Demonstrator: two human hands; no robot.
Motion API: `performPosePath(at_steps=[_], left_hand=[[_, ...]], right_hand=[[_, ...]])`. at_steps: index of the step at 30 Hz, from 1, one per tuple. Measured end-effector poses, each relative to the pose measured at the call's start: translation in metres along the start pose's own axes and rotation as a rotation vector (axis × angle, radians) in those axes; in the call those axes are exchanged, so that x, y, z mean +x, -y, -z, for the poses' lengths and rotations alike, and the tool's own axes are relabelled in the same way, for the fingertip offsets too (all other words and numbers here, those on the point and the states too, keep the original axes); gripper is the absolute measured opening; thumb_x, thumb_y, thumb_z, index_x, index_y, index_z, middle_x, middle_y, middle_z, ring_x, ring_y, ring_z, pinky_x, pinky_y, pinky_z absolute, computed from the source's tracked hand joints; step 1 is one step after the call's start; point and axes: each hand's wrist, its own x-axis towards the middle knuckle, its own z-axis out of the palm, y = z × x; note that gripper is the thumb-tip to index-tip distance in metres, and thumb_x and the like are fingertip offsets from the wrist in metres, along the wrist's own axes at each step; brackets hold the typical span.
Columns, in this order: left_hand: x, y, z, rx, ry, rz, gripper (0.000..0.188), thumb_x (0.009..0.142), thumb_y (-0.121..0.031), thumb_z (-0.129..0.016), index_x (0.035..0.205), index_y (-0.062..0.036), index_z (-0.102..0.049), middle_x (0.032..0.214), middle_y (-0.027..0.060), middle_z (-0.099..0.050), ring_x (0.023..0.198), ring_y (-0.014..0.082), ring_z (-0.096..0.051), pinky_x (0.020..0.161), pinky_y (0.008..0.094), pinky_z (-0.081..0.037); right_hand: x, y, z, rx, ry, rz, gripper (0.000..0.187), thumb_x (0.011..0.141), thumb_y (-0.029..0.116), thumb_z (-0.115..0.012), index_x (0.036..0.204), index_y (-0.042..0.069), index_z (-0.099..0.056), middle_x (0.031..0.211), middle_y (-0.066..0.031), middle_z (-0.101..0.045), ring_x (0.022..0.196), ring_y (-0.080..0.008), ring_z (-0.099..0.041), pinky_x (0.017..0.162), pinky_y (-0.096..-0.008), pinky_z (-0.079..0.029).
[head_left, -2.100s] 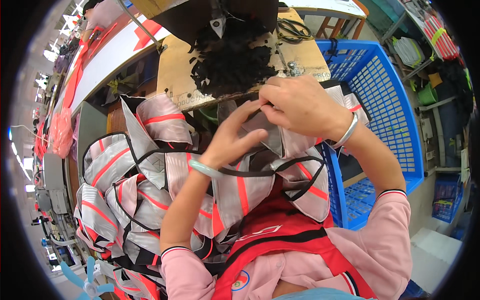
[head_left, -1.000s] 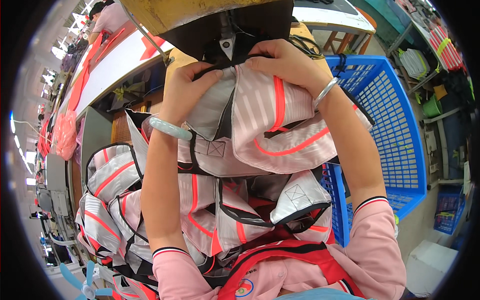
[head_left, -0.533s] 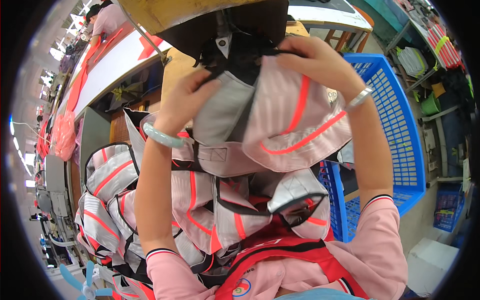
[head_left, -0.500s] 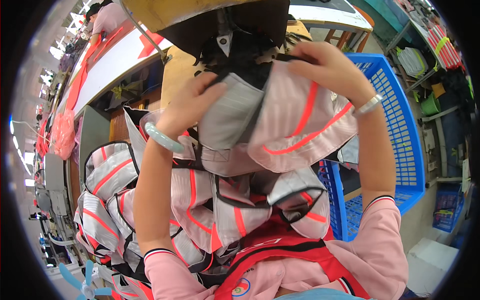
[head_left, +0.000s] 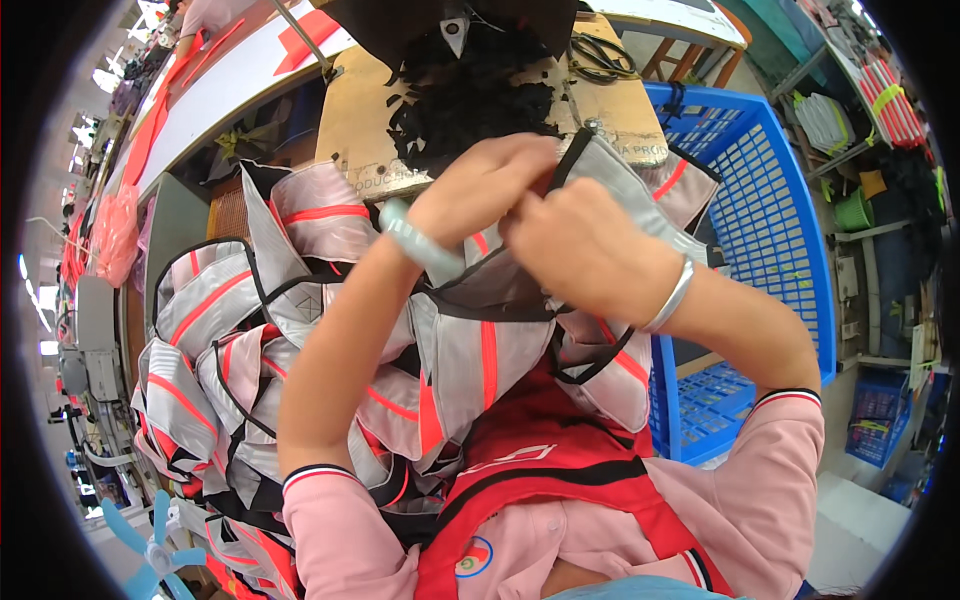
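Note:
Close together in front of the wooden board, my left hand (head_left: pixel 487 190) and my right hand (head_left: pixel 595 255) are both closed on a grey fabric piece (head_left: pixel 625 190) with black edging. My left fingertips are blurred and partly hidden at the edging, close to my right hand, which is curled into a fist. The piece spreads out behind my right hand toward the blue basket, where a silvery-pink panel with a red stripe (head_left: pixel 672 178) shows. Below my hands, a heap of similar silver-grey sewn pieces (head_left: pixel 215 300) with red stripes and black edging lies across my lap and to the left.
Black scraps (head_left: pixel 470 110) cover the wooden board (head_left: pixel 350 120) beneath a machine with a pointed metal tip (head_left: pixel 455 35). Dark-handled scissors (head_left: pixel 600 58) lie on the board's right. A blue plastic basket (head_left: pixel 775 220) stands at my right. A white table (head_left: pixel 230 85) holds red strips.
Both hands have come down from the machine toward my body and closed together, bringing the grey piece along. The board and its black scraps show more now.

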Motion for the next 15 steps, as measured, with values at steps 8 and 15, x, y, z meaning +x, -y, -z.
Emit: performPosePath(at_steps=[8,15], left_hand=[[-0.095,0.056,-0.034,0.198,-0.292,0.093,0.026,0.087,-0.012,-0.062,0.108,0.0028,-0.063,0.096,0.0162,-0.066,0.085,0.0271,-0.065,0.076,0.0323,-0.050],[-0.090,0.046,-0.012,0.106,-0.135,0.065,0.021,0.087,-0.015,-0.065,0.099,0.0028,-0.065,0.079,0.0131,-0.062,0.074,0.0221,-0.061,0.068,0.0324,-0.048]], right_hand=[[-0.016,-0.028,-0.003,0.466,-0.136,-0.213,0.013,0.086,0.018,-0.062,0.088,0.006,-0.061,0.084,-0.0100,-0.063,0.073,-0.0312,-0.063,0.063,-0.0398,-0.049],[-0.013,-0.043,0.013,0.445,-0.104,-0.207,0.015,0.086,0.020,-0.061,0.090,0.006,-0.063,0.085,-0.0100,-0.064,0.078,-0.0312,-0.064,0.066,-0.0411,-0.049]])
